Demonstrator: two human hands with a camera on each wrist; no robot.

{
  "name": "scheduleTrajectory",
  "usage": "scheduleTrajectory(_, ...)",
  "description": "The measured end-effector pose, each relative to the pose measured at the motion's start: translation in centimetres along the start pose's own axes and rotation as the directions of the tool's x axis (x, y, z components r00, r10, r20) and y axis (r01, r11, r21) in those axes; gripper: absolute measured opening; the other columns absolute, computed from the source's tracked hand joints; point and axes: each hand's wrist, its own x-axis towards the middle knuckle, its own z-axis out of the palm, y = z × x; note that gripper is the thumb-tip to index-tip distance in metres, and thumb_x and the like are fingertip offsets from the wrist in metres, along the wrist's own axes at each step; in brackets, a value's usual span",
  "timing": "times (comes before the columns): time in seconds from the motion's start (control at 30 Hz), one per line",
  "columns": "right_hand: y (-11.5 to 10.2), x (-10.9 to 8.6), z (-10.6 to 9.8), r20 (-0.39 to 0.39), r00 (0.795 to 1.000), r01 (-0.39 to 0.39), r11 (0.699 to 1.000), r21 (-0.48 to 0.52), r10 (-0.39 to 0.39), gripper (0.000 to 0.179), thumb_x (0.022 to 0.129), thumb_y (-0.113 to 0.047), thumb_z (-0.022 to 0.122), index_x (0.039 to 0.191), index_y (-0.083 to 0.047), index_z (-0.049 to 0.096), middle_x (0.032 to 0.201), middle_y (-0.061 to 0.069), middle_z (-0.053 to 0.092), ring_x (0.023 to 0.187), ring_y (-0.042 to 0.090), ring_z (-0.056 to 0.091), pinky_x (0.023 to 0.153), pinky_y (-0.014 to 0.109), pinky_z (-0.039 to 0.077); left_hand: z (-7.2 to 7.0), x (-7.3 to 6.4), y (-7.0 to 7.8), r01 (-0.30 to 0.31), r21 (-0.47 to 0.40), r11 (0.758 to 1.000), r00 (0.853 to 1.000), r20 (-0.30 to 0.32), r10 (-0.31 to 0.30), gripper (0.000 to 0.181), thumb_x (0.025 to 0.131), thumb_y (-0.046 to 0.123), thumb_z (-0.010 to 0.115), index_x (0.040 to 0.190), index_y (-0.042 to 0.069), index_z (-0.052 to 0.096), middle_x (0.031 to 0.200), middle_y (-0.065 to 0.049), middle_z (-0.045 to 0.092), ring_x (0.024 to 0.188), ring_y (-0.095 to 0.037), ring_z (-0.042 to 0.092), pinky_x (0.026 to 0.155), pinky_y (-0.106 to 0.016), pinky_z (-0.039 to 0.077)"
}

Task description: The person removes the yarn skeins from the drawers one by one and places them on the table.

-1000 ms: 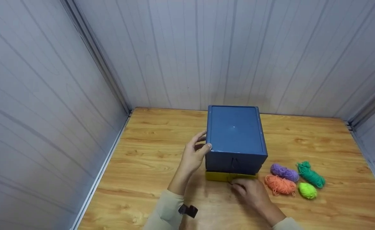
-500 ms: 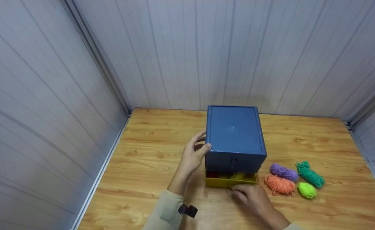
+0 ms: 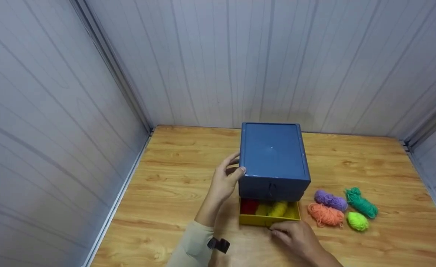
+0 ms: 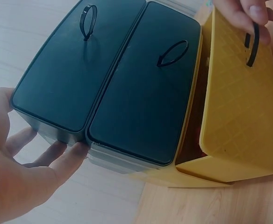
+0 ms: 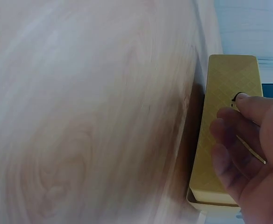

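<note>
My left hand [image 3: 223, 183], fingers [image 4: 68, 163] spread, touches the cabinet [image 3: 271, 150] — my right hand [image 3: 298, 236] pinches the loop [image 4: 255, 51] on its open drawer [image 4: 241, 112].

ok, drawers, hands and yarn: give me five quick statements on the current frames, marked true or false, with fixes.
1. The right hand pinches the thin black loop handle of the yellow plastic bottom drawer. True.
2. The left hand touches the blue plastic cabinet. True.
3. The yellow drawer is fully closed. False: it stands open, with red contents and yellow contents showing inside.
4. The orange yarn bundle lies on the wood-grain table. True.
5. The green yarn bundle is left of the cabinet in the head view. False: that green yarn bundle lies to its right.
</note>
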Motion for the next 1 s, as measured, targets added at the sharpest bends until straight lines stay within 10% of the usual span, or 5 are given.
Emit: scheduleTrajectory(1.0, -0.9, -3.8, 1.1, 0.199, 0.980, -0.049, 0.990, 0.133, 0.021, 0.020, 0.099, -0.033, 0.068, 0.107, -0.021, 0.082, 0.100, -0.008, 0.079, 0.091, 0.004, 0.073, 0.075, 0.030, 0.060, 0.0, 0.0, -0.1, 0.000, -0.012, 1.000, 1.000, 0.004, 0.000, 0.055, 0.098, 0.013, 0.064, 0.151, 0.012, 0.051, 0.139, -0.020, 0.056, 0.116, -0.033, 0.062, 0.095, -0.039, 0.056)
